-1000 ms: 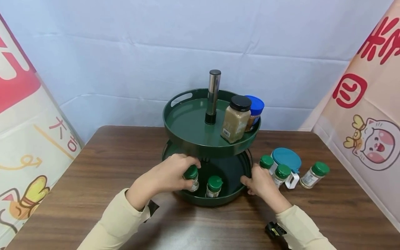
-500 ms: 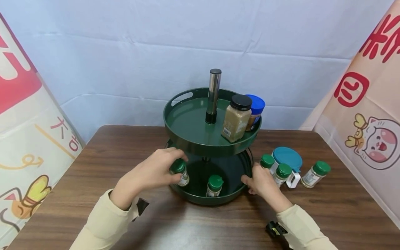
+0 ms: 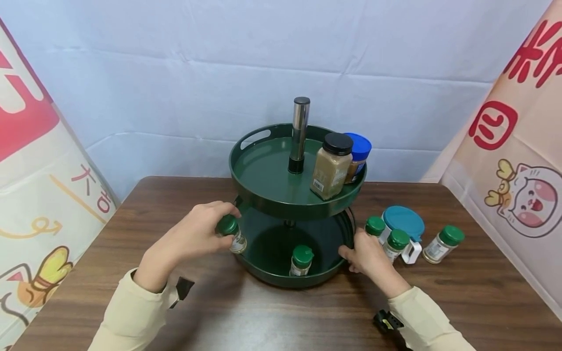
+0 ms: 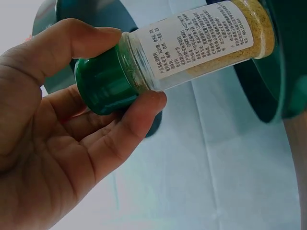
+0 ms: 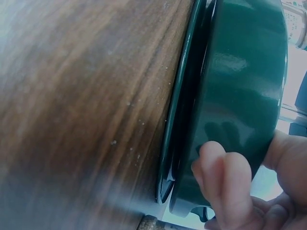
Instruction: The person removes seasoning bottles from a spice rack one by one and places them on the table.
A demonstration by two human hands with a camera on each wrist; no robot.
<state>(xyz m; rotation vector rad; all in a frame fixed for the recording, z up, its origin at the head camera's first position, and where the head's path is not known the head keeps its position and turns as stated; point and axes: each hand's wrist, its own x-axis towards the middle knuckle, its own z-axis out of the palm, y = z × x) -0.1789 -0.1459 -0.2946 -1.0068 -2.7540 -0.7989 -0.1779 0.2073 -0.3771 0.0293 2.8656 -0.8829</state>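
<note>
In the head view my left hand (image 3: pixel 195 229) pinches a small seasoning jar (image 3: pixel 238 243) by its green cap, at the left rim of the lower tray. The left wrist view shows thumb and fingers round that cap (image 4: pixel 103 84); the jar has a white printed label and yellowish granules low inside. My right hand (image 3: pixel 366 253) grips the right side of the lower tray (image 3: pixel 281 281) of a dark green two-tier rack. In the right wrist view, fingers (image 5: pixel 223 177) press the wall's outside, the thumb behind the rim. Another green-capped jar (image 3: pixel 301 262) stands inside the tray's front.
On the upper tray (image 3: pixel 268 170) stand a black-lidded jar (image 3: pixel 331 170) and a blue-lidded jar (image 3: pixel 359 151), right of the metal post (image 3: pixel 300 129). Beside my right hand, several green-capped jars (image 3: pixel 443 246) and a blue-lidded white container (image 3: pixel 401 224) stand on the wooden table (image 3: pixel 184 195).
My left hand has moved left with the seasoning jar, from inside the lower tray to its left rim. The right hand stays on the tray's right side.
</note>
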